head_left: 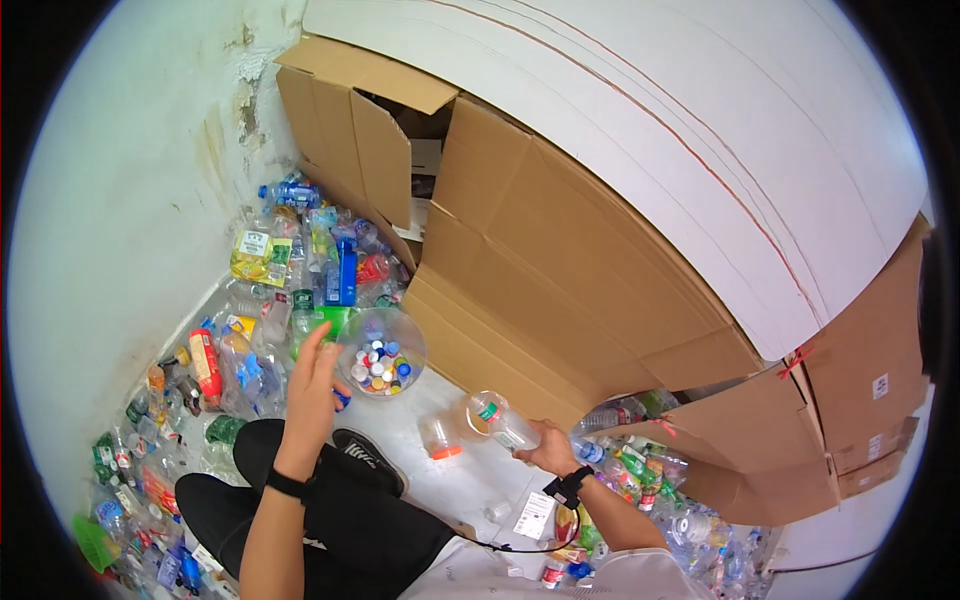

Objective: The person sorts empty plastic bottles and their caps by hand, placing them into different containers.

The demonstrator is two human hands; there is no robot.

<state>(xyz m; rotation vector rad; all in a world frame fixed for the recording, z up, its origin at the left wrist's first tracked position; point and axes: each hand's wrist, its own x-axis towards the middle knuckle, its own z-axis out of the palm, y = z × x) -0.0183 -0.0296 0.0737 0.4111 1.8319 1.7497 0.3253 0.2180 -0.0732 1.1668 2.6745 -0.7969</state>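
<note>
My right hand (550, 449) is wrapped round a clear plastic bottle (514, 431) with a green band, tilted with its upper end pointing left. My left hand (314, 385) is raised with its fingers stretched out, beside a clear round tub (417, 338). Loose bottle caps (376, 372) in white, blue, red and other colours lie in the tub. A small dark blue piece (343, 400) shows just by the left thumb. Close to the held bottle, a clear jar with an orange rim (442, 453) rests on the floor.
Empty plastic bottles (300, 300) are heaped along the wall on the left. More bottles (690, 530) lie at the lower right. Large opened cardboard boxes (570, 260) stand ahead under a white board (700, 120). My shoe (368, 458) is on the pale floor below the tub.
</note>
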